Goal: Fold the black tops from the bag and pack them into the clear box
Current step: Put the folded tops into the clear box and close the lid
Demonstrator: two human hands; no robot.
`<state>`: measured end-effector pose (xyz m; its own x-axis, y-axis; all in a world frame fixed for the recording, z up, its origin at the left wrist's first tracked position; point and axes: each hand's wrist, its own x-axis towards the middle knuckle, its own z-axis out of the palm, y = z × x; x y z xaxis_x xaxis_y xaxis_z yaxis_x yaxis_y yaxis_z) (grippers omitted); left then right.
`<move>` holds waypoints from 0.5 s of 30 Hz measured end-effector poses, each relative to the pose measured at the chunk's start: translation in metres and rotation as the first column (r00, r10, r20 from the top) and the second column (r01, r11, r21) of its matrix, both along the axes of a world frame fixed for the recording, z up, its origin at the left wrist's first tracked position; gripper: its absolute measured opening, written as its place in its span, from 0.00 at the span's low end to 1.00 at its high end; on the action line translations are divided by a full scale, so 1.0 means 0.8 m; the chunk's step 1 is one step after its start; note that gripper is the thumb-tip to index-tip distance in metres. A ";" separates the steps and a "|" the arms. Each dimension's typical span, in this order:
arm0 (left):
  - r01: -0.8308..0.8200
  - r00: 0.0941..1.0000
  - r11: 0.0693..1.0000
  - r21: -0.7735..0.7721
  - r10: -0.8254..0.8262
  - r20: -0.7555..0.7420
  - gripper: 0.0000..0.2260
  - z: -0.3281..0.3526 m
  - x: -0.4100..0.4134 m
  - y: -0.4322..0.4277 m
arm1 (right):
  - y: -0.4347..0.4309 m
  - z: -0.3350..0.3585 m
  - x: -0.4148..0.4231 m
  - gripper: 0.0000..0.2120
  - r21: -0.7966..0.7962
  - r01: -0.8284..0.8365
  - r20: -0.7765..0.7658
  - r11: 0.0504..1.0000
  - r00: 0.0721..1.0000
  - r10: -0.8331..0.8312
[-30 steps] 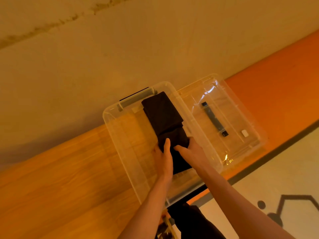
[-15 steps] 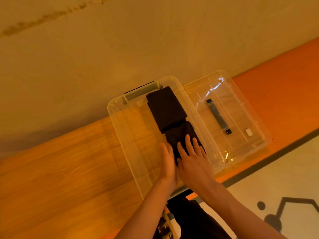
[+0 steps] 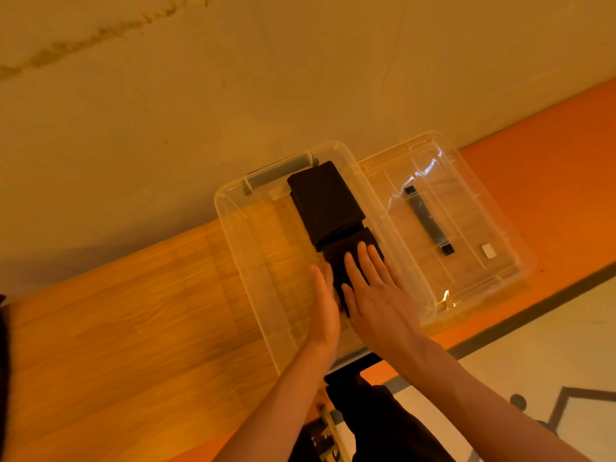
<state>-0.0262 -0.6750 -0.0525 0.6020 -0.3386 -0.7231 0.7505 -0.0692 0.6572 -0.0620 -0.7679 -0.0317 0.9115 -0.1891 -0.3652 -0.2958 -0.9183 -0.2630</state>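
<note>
A clear box point(image 3: 240, 235) stands on the wooden table with two folded black tops inside along its right wall. The far top point(image 3: 325, 200) lies by the grey handle end. The near top point(image 3: 346, 258) lies under my hands. My right hand point(image 3: 375, 291) presses flat on it with straight, spread fingers. My left hand point(image 3: 323, 305) rests edge-on against the top's left side, fingers straight. Most of the near top is hidden by my hands.
The box's clear lid point(image 3: 466, 208) with a grey handle point(image 3: 428, 220) lies upside down to the right of the box. The wooden table point(image 3: 116, 328) stretches left. A wall rises right behind the box. Dark fabric point(image 3: 376, 418) shows below the table's edge.
My hands lowered the near black top into the box; my right hand went from gripping its edge to lying flat on it with spread fingers. The view shifted slightly.
</note>
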 end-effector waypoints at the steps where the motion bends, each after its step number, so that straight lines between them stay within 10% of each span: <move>1: -0.002 1.000 1.000 -0.013 0.002 -0.011 0.41 0.002 0.001 -0.001 | -0.001 -0.001 0.010 0.33 -0.014 -0.020 0.016 1.000 1.000 0.021; 15: -0.085 0.985 0.994 -0.064 0.074 -0.156 0.50 0.003 -0.012 0.006 | -0.005 0.008 -0.019 0.49 0.056 -0.021 -0.158 0.998 0.987 0.030</move>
